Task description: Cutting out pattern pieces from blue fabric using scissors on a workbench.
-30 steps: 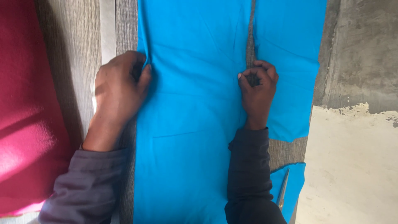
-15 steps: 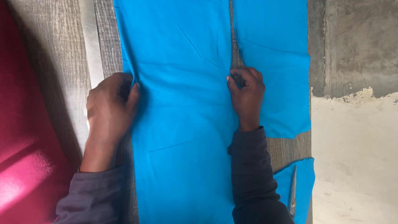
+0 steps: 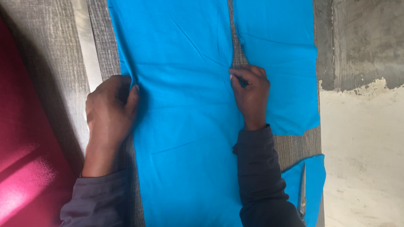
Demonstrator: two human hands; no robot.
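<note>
A long piece of bright blue cloth point(image 3: 181, 105) lies flat on a grey wood-grain table point(image 3: 54, 75). My left hand point(image 3: 110, 107) pinches the cloth's left edge, fingers curled around it. My right hand point(image 3: 251, 94) pinches the cloth's right edge, where a narrow gap separates it from a second blue piece point(image 3: 282, 63). Something small and dark shows between the right hand's fingers; I cannot tell what it is. Both sleeves are dark grey.
Scissors point(image 3: 301, 195) lie on blue cloth at the lower right, near the table's right edge. A red cloth point(image 3: 21, 168) covers the left side. A pale strip point(image 3: 86, 46) runs along the table. Bare concrete floor point(image 3: 366, 147) lies to the right.
Both hands sit lower in the view and the cloth has shifted left in the picture, as the head camera moved. The two hands keep their pinch on the cloth edges.
</note>
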